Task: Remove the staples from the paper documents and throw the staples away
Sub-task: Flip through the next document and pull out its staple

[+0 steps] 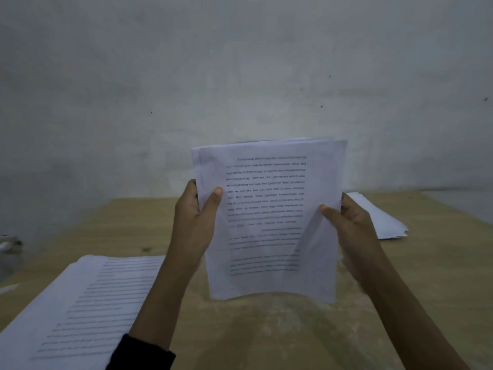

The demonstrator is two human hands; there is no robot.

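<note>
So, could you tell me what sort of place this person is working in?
Probably a plain office or home work corner: a light wooden table against a grey-white wall, a stack of printed white sheets lying at the left, and another printed document held upright.

Left hand [194,217]; right hand [350,223]; raised pinches

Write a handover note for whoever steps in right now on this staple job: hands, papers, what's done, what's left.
Left hand grips the held document at its left edge.
Right hand grips its right edge.
The sheets stand upright over the table, print upside down.
A near-left pile and a far-right pile lie on the table.
Done: cannot tell. No staple, remover or bin shows.
Left: find the held document's staple, pull it out and bin it, then check the piles.
</note>
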